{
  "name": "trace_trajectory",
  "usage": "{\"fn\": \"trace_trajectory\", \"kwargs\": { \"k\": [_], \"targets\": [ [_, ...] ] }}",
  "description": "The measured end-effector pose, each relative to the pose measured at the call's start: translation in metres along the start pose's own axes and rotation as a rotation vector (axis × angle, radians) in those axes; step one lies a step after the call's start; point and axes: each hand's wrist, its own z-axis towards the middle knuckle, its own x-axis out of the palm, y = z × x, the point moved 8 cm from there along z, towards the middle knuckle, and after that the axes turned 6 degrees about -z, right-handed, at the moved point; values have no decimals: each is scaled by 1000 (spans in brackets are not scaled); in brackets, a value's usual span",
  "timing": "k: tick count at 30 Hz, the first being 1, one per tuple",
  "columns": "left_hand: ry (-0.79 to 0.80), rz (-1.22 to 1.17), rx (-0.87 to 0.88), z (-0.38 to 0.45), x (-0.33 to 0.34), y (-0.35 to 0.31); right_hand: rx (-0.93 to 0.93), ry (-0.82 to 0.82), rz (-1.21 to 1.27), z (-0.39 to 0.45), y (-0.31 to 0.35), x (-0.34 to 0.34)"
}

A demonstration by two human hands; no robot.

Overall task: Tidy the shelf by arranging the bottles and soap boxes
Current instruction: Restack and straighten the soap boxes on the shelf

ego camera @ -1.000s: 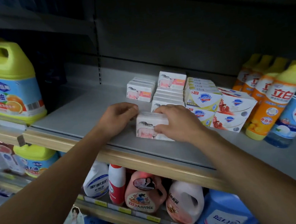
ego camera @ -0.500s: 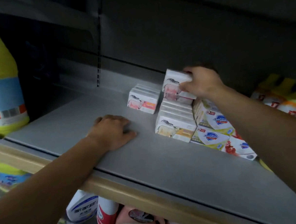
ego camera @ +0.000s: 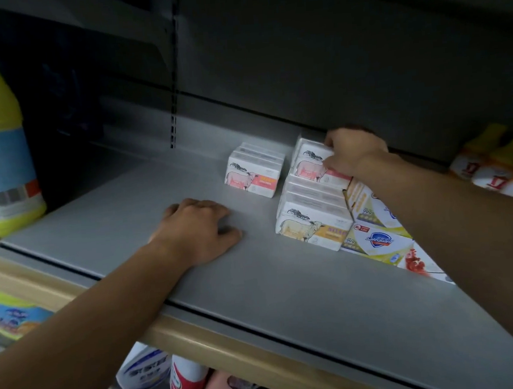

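While set on the top of the rear stack, pink soap box [ego camera: 309, 167] gripped by right hand [ego camera: 354, 154], fingers [ego camera: 332, 142] closed over its upper right corner and front face. Rested on a row of yellow-labelled soap boxes [ego camera: 312, 224], just beside a separate pink pair [ego camera: 254, 176] to the left, all toward the back of the grey shelf [ego camera: 286, 292]. Left hand [ego camera: 197, 229] laid flat on the bare shelf, fingers spread and holding nothing. Blue-shield soap boxes [ego camera: 377, 240] pressed against the stack's right side, partly hidden by the right forearm; orange bottles [ego camera: 496, 165] blurred at far right. Likely hazards: box released off-square and slid from the stack; forearm dragged across the blue-shield boxes on withdrawal, knocking them forward toward the shelf edge.
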Motion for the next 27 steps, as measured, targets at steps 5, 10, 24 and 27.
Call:
{"fn": "trace_trajectory", "kwargs": {
  "k": [5, 10, 24, 27],
  "targets": [
    [7, -2, 6, 0, 0, 0, -33, -40, 14, -4, 1, -2],
    [18, -21, -6, -1, -2, -1, -48, -75, 60, -7, 0, -4],
    [-2, -20, 12, 2, -1, 0, -34, -134, 84, -13, 1, -5],
    [3, -21, 6, 2, 0, 1, -30, -87, 62, -12, 3, -4]
  ]
}}
